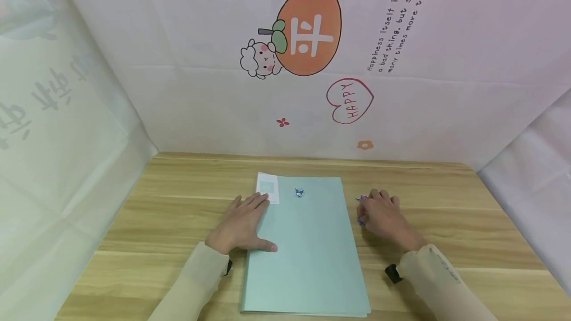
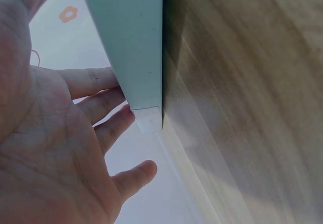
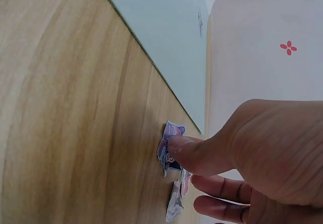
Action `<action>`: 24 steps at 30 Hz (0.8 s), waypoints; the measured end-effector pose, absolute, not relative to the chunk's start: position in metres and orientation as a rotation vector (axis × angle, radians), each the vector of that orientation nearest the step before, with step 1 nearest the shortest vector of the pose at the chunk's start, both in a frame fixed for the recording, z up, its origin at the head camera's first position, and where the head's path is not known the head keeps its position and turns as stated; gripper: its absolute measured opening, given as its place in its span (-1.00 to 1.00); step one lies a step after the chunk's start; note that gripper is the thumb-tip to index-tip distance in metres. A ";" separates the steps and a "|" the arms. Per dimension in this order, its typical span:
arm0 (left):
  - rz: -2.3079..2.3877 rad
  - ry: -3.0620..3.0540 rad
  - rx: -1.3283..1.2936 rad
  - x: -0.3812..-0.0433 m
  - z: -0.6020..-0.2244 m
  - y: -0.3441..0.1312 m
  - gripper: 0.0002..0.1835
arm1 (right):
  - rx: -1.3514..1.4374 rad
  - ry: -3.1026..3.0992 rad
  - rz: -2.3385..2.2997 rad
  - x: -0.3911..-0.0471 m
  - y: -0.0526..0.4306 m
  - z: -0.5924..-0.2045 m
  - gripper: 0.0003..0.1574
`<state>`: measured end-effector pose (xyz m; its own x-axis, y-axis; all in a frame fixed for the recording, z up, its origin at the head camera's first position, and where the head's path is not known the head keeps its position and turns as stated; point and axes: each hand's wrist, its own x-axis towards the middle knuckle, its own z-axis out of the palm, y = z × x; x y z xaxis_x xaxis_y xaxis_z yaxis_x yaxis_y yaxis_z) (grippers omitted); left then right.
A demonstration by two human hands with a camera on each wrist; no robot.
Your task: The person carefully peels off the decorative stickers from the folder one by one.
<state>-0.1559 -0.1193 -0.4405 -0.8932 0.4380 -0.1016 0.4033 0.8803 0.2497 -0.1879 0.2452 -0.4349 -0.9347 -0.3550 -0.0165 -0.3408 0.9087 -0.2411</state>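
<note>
A pale blue-green folder (image 1: 312,256) lies flat on the table, with a white label (image 1: 269,182) at its upper left corner. My left hand (image 1: 243,224) rests on the folder's left edge, fingers spread, the fingertips by the label. In the left wrist view those fingers (image 2: 86,82) lie along the spine. A small blue sticker (image 1: 299,192) is stuck near the folder's top. Right of the folder, my right hand (image 1: 379,214) pinches a purple sticker (image 3: 173,129) with thumb in front; the index fingertip is hidden. More small cut stickers (image 3: 174,204) lie beside it.
The wood-grain table (image 1: 178,197) ends at a white cloth backdrop (image 1: 200,108) printed with an orange fruit, a heart and writing. White cloth also hangs at the left and right sides. A black strap (image 1: 393,273) shows at the right wrist.
</note>
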 end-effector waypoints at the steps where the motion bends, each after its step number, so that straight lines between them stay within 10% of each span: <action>1: 0.336 2.895 0.651 -0.156 -0.440 -0.119 0.23 | -0.549 3.009 -0.360 -0.188 0.245 -0.435 -0.69; 24: 0.354 2.895 0.651 -0.155 -0.439 -0.120 0.22 | -0.572 3.046 -0.326 -0.195 0.242 -0.432 -0.75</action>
